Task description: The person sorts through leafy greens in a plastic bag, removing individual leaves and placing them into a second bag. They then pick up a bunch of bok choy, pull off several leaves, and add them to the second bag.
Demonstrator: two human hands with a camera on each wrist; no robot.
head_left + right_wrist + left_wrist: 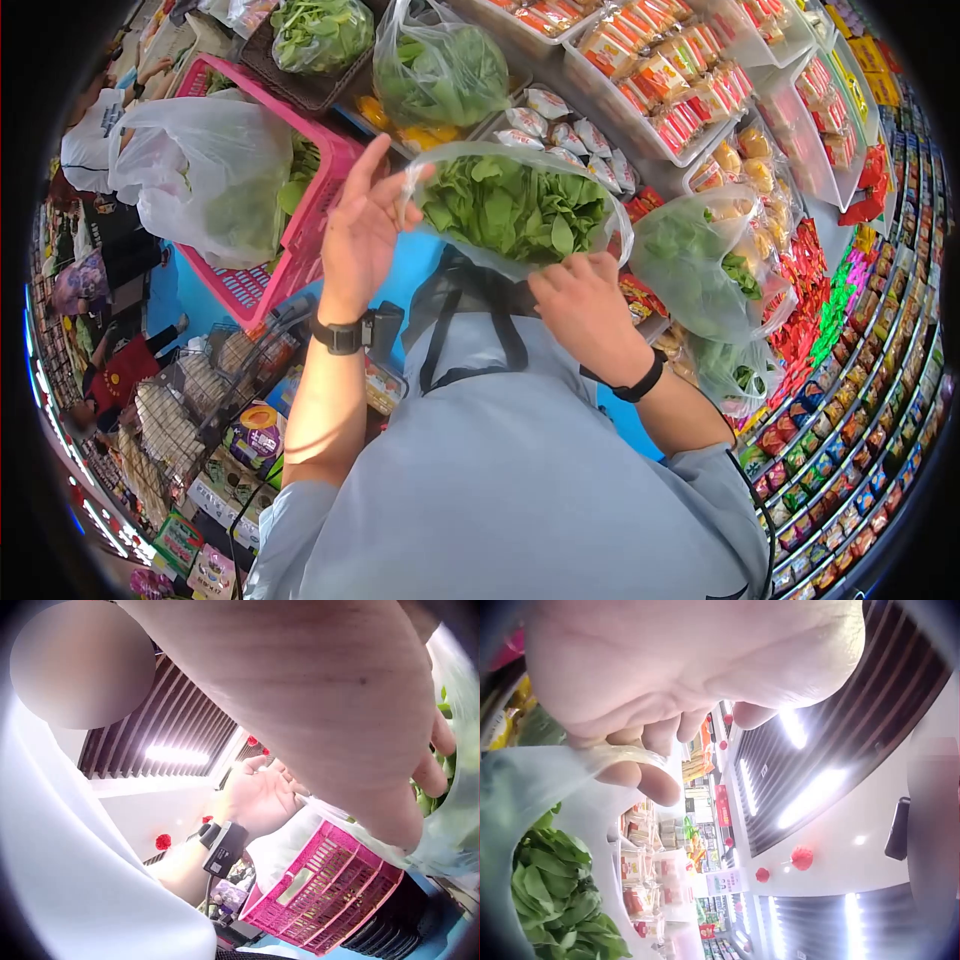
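Note:
A clear plastic bag [470, 152] of leafy greens [510, 205] hangs open-mouthed in front of the body. At its left end, my left hand [358, 250] pinches the rim between its lower fingers, with the index finger and thumb spread away. The left wrist view shows fingertips [660, 786] curled over that rim, and the greens [559, 892] below. My right hand [590, 310] grips the near right side of the rim, knuckles up. In the right wrist view its fingers [429, 774] reach inside the bag's edge, beside the leaves; part of this grip is hidden by the palm.
A pink crate [300, 235] with another bag of greens [200, 180] stands at left. Bagged greens [440, 75] sit ahead, and more [695, 260] lie at right. Bins of packaged snacks [655, 75] line the far side. Stocked shelves [860, 400] curve along the right.

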